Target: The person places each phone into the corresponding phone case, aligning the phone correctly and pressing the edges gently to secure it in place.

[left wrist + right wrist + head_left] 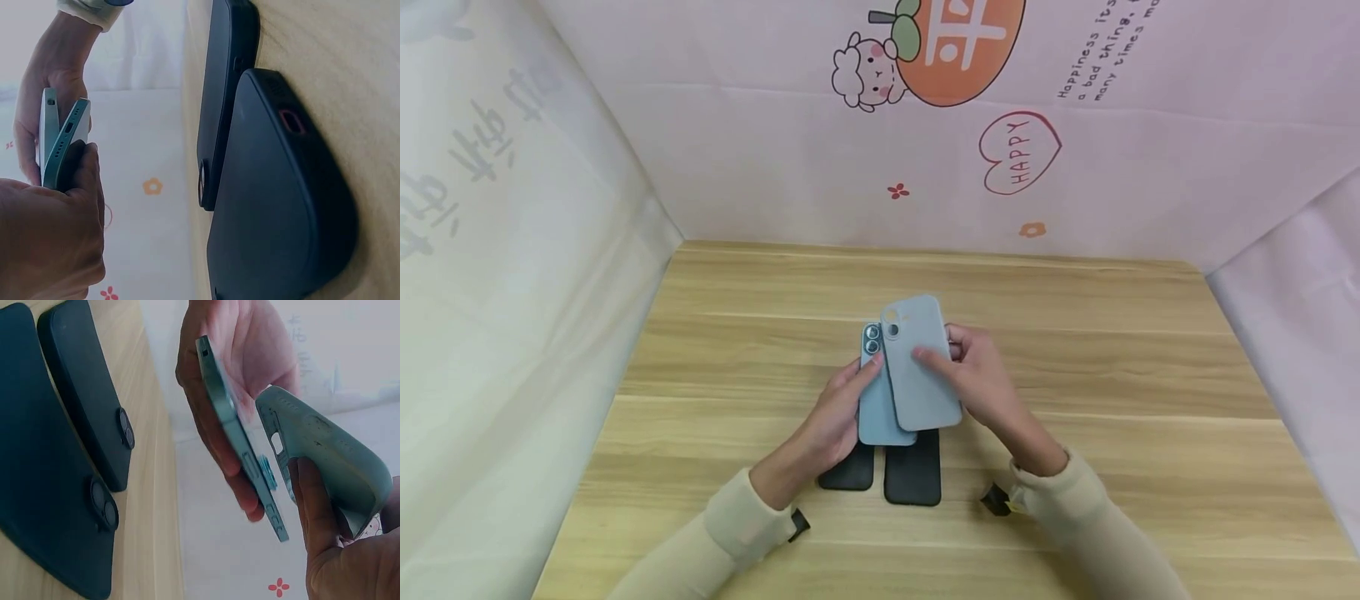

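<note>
A light-blue phone point(877, 410) with two round camera lenses lies in my left hand point(837, 410), whose thumb presses its back while the fingers support it from below. My right hand point(981, 372) pinches a pale grey-blue phone case point(925, 375), thumb on its outside and fingertips inside the hollow. The case overlaps the phone's right side in the head view. From the right wrist view, a gap separates the phone point(234, 434) and the case point(325, 456), whose inner side faces the phone.
Two dark phones or cased phones lie side by side on the wooden table point(737, 333) below the hands: one on the left point(850, 468), one on the right point(913, 475). White printed cloth point(775, 167) stands behind the table and along both sides.
</note>
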`<control>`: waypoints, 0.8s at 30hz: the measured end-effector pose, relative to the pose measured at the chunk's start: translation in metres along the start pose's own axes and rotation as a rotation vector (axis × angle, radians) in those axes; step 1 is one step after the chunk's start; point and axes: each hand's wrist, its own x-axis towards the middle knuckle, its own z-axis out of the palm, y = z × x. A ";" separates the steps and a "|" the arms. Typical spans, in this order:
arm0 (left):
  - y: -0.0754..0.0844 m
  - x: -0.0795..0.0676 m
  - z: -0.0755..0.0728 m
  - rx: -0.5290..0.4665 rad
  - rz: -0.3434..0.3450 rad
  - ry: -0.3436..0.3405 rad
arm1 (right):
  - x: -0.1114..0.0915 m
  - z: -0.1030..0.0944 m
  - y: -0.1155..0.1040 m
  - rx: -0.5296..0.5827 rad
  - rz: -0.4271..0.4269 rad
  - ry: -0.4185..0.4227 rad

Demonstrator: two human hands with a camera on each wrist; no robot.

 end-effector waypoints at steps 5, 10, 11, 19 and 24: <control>-0.002 0.001 0.002 -0.029 0.007 -0.017 | -0.001 0.005 0.000 0.030 0.004 -0.005; -0.003 0.002 0.005 -0.057 0.007 -0.022 | -0.002 0.013 0.001 0.060 0.028 -0.018; -0.003 0.002 0.006 -0.060 0.010 -0.023 | -0.002 0.015 0.001 0.067 0.038 -0.018; -0.006 0.001 0.008 -0.044 0.019 -0.055 | -0.002 0.023 0.003 0.118 0.058 -0.035; -0.007 -0.001 0.008 -0.039 0.024 -0.055 | -0.002 0.024 0.005 0.118 0.053 -0.036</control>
